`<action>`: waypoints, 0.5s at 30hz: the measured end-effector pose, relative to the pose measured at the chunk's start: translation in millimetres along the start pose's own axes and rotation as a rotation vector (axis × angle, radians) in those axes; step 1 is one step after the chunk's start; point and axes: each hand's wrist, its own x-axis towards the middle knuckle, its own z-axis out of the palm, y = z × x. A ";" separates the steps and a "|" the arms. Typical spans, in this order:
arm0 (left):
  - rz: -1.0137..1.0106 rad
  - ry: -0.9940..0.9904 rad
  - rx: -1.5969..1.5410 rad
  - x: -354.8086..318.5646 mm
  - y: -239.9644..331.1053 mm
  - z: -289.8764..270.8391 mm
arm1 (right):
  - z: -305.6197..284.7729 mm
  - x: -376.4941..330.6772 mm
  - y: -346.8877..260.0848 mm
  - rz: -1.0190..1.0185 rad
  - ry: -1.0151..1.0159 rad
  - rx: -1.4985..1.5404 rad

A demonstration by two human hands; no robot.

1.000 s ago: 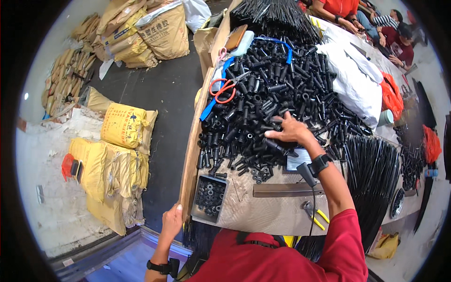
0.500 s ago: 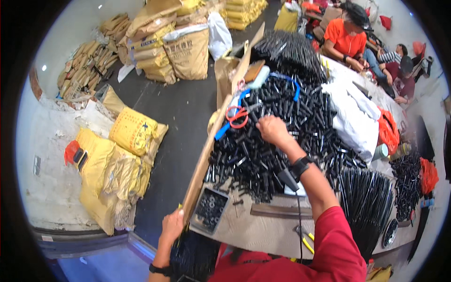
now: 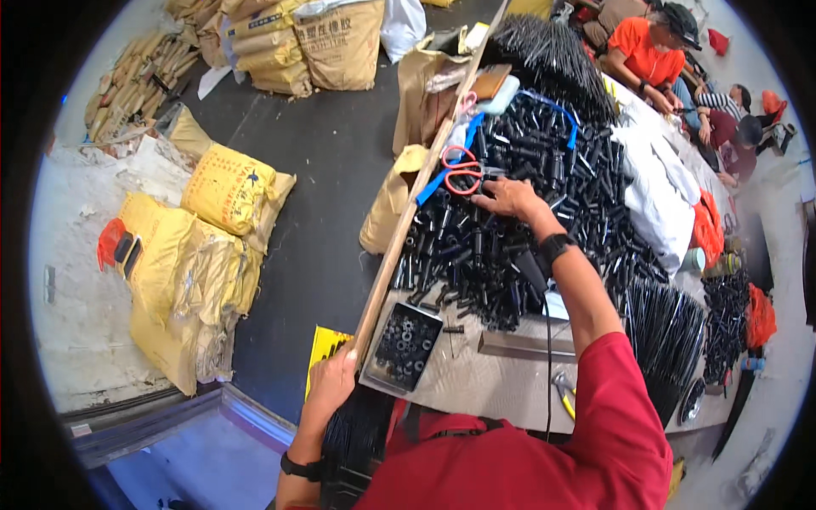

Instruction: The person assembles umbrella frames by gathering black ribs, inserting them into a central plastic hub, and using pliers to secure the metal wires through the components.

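My right hand (image 3: 512, 199) reaches over a heap of black rod-shaped plastic or rubber parts (image 3: 518, 246), its fingers stretched out and apart. Its fingertips are close to the blades of red-handled scissors (image 3: 461, 171), which lie on the heap beside the wooden edge board (image 3: 399, 242). Down at the near end of that board, my left hand (image 3: 333, 380) is closed on a yellow card (image 3: 323, 350) with dark marks. Part of the card is hidden behind the hand. To the right of this hand, a grey tray (image 3: 371, 374) holds small black rings.
A metal bar (image 3: 518, 345) and yellow-handled pliers (image 3: 564, 395) lie on the near tabletop. Bundles of thin black rods (image 3: 667, 327) stand on the right. White cloth (image 3: 650, 204) borders the heap. Yellow sacks (image 3: 183, 280) stand left; people sit working at the far right.
The view has shifted, so the table sits farther right and higher. My right hand has come nearer the scissors with its fingers spreading. The yellow card now shows its face by my left hand.
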 end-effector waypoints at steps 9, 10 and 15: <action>0.032 -0.033 -0.015 2.6 -4.9 1.4 | 22.6 -16.8 -24.2 0.007 -0.085 -0.144; 0.033 -0.032 0.000 2.5 -5.9 2.7 | 23.7 -20.9 -23.9 -0.013 -0.044 -0.125; 0.033 -0.024 0.013 0.6 -8.3 3.5 | -0.9 -40.7 -28.4 -0.076 -0.045 -0.073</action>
